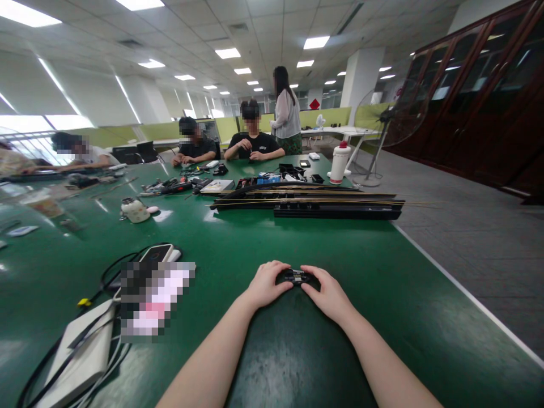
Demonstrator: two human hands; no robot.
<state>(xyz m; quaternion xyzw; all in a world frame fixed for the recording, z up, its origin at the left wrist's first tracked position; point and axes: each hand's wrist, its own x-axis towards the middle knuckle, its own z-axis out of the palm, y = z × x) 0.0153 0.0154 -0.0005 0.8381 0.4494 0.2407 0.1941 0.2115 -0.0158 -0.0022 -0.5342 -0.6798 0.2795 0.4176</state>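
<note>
Between my two hands, low over the green table (238, 243), is a small dark part with a silvery middle (296, 276); its exact kind is too small to make out. The fingers and thumb of my left hand (270, 283) close on its left end. At the other end, my right hand (325, 289) grips it the same way. My fingers cover both ends of the part, so only its centre shows. Whether it rests on the tabletop I cannot tell.
Long black rails (340, 211) with thin brass-coloured rods lie across the table ahead. To my left are a pale box-like device (80, 345) with cables, and a small patterned jar (135, 209). A white bottle (340, 164) stands at the back right. Several people sit or stand beyond.
</note>
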